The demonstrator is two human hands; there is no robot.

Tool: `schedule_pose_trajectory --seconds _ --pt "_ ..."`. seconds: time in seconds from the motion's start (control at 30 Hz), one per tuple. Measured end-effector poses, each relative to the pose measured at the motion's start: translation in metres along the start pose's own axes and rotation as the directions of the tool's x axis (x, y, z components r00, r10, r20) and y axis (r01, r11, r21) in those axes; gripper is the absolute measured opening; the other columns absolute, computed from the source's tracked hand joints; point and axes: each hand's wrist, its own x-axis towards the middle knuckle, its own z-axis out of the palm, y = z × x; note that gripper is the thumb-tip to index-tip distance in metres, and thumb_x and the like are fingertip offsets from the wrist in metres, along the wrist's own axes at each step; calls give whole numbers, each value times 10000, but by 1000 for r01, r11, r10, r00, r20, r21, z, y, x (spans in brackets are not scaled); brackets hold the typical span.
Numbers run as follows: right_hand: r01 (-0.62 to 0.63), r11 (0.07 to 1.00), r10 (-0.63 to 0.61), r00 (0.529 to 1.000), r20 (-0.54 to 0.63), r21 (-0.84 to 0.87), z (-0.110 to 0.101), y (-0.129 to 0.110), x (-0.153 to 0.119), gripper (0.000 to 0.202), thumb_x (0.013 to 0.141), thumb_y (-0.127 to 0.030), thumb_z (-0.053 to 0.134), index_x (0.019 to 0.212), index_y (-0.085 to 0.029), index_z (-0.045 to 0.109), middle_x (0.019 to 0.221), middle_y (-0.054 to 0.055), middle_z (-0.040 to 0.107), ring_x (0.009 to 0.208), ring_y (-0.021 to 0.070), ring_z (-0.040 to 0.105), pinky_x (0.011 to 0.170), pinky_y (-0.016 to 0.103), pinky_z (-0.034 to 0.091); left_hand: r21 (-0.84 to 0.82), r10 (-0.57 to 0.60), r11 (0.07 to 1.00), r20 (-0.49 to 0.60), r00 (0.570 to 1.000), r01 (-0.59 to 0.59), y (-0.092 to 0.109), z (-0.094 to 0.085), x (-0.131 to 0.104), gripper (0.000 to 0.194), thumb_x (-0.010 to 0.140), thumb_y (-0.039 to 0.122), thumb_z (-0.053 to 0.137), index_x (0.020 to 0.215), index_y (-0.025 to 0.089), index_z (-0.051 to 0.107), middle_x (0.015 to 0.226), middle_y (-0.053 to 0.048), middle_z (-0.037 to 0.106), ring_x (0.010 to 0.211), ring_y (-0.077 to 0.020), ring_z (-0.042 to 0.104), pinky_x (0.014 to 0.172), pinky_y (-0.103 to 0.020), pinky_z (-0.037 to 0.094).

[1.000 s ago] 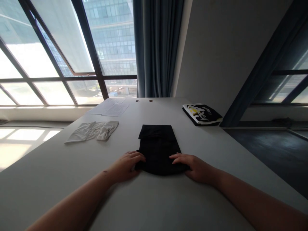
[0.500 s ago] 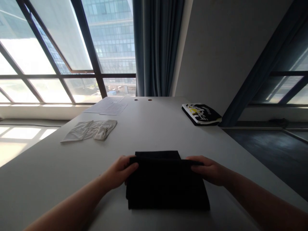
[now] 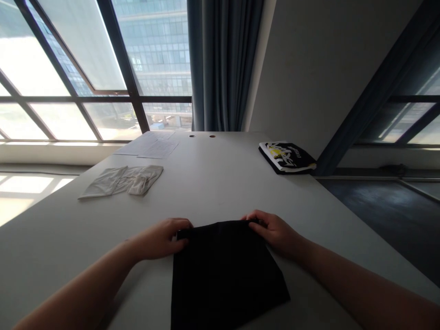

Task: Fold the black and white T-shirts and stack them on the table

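A black folded cloth (image 3: 223,275), perhaps a garment, spreads in front of me near the bottom of the view. My left hand (image 3: 170,238) pinches its far left corner between thumb and fingers. At the far right corner, my right hand (image 3: 266,229) grips the edge the same way. The cloth's far edge runs between both hands, and its lower part reaches past the bottom of the view. Its kind is too dark to make out.
Crumpled white cloth (image 3: 123,180) lies on the left of the white table (image 3: 199,192). Behind it are paper sheets (image 3: 151,146). A folded black garment with white and yellow print (image 3: 287,158) lies near the right edge. Two round holes pierce the table's far end.
The black cloth has come nearer to me and its far layer no longer sticks out beyond the held edge. My right hand has moved left, closer to my left hand.
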Motion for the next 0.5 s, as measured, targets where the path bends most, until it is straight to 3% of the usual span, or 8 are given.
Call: schedule_pose_trajectory --seconds 0.07,0.17,0.23,0.3,0.37,0.43,0.5 --pt "30 999 -30 1000 -10 11 0 -5 -5 329 975 -518 597 1038 -203 668 917 44 688 835 199 634 779 312 514 -80 -42 996 -57 997 37 1 -3 -7 273 866 342 570 1055 212 717 981 -37 728 868 -197 654 804 -302 539" --pt "-57 988 67 996 -65 142 3 -8 -7 385 968 -594 594 1026 -214 610 742 -13 580 639 145 525 612 259 442 -300 -244 930 -74 967 212 -2 -6 -17 403 856 472 572 1118 207 724 829 -22 709 738 -203 660 706 -319 563" --pt "-134 955 140 990 -3 265 9 -8 -4 434 937 -634 619 1040 -213 594 767 -17 579 641 136 517 606 249 430 -420 -335 843 80 939 336 -3 -8 -20 453 836 506 596 1143 201 731 735 -5 694 635 -201 657 649 -326 569" --pt "-205 926 182 978 99 317 16 -7 1 453 896 -632 667 1036 -207 602 820 -5 609 686 144 547 646 258 451 -442 -329 794 267 906 418 -4 -9 -20 417 814 481 639 1102 202 753 726 -2 713 590 -198 669 644 -331 581" --pt "-228 930 194 971 142 290 21 -6 6 431 873 -601 694 1014 -201 617 847 2 627 722 152 565 687 268 465 -426 -315 782 361 878 456 -7 -9 -18 357 798 449 670 1040 209 776 766 -6 745 592 -198 690 661 -330 592" --pt "-214 947 191 975 116 240 22 -5 10 400 879 -574 678 1009 -199 628 852 4 636 736 157 572 698 273 467 -424 -324 789 326 888 444 -13 -7 -14 325 788 437 686 1008 222 791 826 -10 776 690 -217 729 720 -330 605" --pt "-194 965 186 981 61 175 19 -3 12 384 891 -562 645 1006 -195 640 854 12 648 745 165 582 694 278 472 -418 -349 823 162 923 384 -23 -3 -10 321 781 448 698 1006 241 797 903 -16 798 845 -245 747 787 -328 605"
